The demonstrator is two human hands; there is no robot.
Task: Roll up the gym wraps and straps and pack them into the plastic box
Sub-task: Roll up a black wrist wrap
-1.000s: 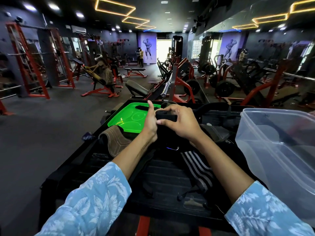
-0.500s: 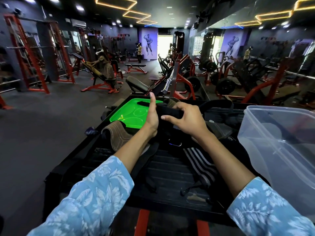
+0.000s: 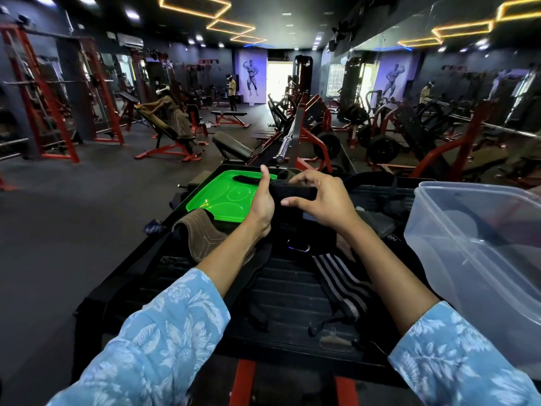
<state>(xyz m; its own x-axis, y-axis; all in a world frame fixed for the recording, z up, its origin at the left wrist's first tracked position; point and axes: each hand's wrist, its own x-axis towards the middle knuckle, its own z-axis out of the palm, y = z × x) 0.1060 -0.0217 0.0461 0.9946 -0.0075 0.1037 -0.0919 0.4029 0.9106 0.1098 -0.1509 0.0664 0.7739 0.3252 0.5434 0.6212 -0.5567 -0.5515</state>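
Both hands hold a black strap (image 3: 292, 192) raised over the black platform (image 3: 281, 291), in front of the green lid (image 3: 218, 200). Left hand (image 3: 262, 200) grips its left end, thumb up; right hand (image 3: 317, 200) now pinches the roll from the right, fingers shifted round since a second ago, so rolling is mid-way. Clear plastic box (image 3: 483, 244) sits right, nothing clearly inside. Striped wrap (image 3: 341, 278) lies unrolled.

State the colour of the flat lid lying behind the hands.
Bright green lid, with circles embossed on it; head view.
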